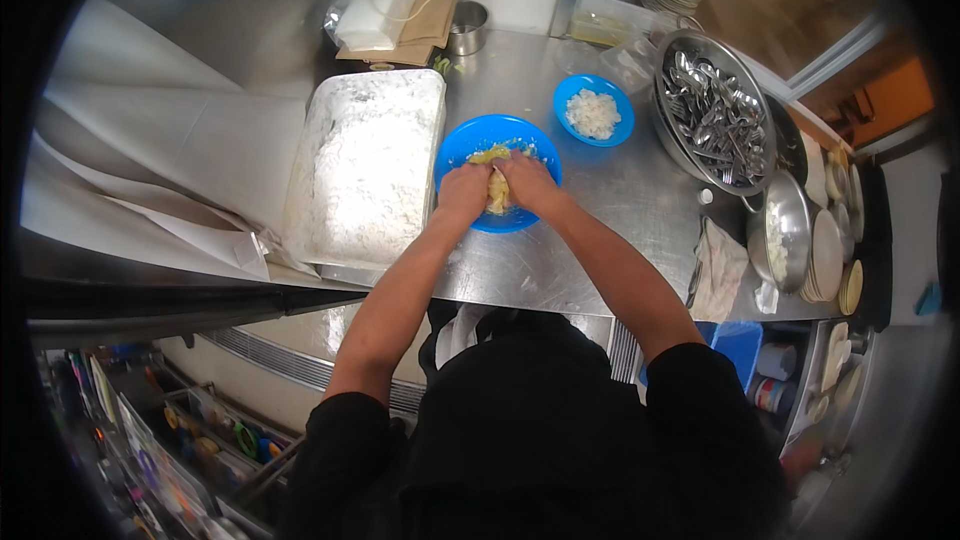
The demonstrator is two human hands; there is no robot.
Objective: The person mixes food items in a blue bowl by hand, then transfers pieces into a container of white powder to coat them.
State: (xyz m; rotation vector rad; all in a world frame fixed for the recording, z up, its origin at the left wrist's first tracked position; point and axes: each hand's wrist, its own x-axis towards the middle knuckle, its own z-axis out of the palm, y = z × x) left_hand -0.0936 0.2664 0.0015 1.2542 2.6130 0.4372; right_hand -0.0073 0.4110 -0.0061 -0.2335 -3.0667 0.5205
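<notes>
Both of my hands are inside a blue plastic bowl (504,223) on a stainless steel counter. My left hand (466,189) presses on a yellowish, shredded food mixture (496,199) from the left. From the right, my right hand (529,178) grips the same mixture, its fingers partly sunk in it. White bits cling to the bowl's far wall. A metal tray (439,101) with white flour-like powder (367,172) stands just left of the bowl. To the back right, a smaller blue bowl (564,117) holds white, chopped or grainy food (592,114).
A large steel bowl (664,101) of cutlery stands at the right, beside another steel bowl (799,232) and stacked plates (826,251). A cloth (718,270) lies near the front edge. Behind the tray are a small steel pot (468,28) and cardboard (435,22).
</notes>
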